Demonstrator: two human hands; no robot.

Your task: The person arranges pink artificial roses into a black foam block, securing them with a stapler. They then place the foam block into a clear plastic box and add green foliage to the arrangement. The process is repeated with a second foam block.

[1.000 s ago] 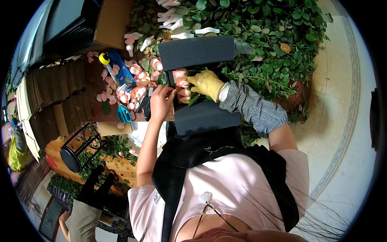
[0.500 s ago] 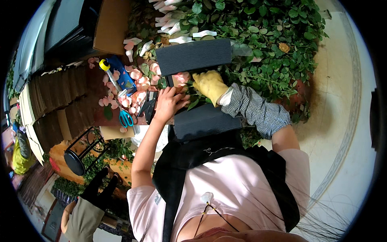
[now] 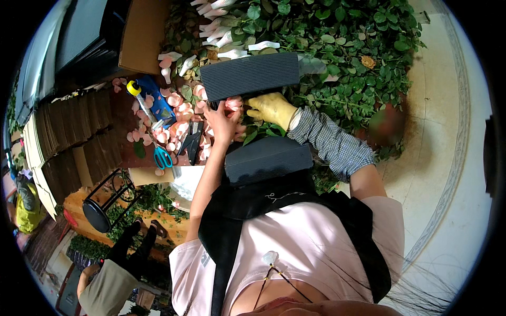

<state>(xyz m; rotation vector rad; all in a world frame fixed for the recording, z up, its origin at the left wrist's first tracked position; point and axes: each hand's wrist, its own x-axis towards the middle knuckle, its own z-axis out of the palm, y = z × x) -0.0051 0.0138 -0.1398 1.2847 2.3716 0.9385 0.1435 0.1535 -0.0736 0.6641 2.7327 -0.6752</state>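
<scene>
Looking down from the head camera, the person's two hands meet over a brown counter covered with loose pink petals. The left hand is bare. Its fingers are curled together on a pink rose head, just under a dark ribbed foam block. The right hand wears a yellow glove and a checked sleeve cover. It sits just beside the rose head, on the other side of it. Its fingers seem bent in and close together, but the view is too small to tell if they grip the flower or its stem.

Green leaves fill the top and right of the picture, with a row of roses in white wraps lying at the top edge. A second dark ribbed block sits close to the person's chest, under the arms.

On the counter left of the hands lie black cutters, blue-handled scissors and a knife with a yellow end resting on a blue thing. A brown cardboard box stands at the top left. A black round stool stands below the counter. Another person's legs show at the bottom left, well apart from the hands.
</scene>
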